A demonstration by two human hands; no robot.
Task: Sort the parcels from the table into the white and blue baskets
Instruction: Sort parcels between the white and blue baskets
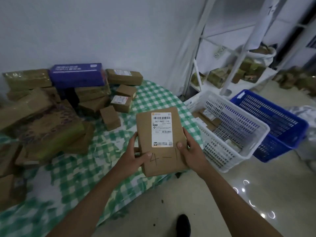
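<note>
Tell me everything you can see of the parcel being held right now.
The held parcel is a flat brown cardboard box, upright in view and tilted slightly. A white shipping label with barcodes and the print "507-P802 T70" covers its upper face; "4-1" is handwritten in marker below. The left hand grips its lower left edge, thumb on the face; the right hand grips the lower right edge, thumb by the label. It hangs over the edge of the checked table, beside the white basket.
</note>
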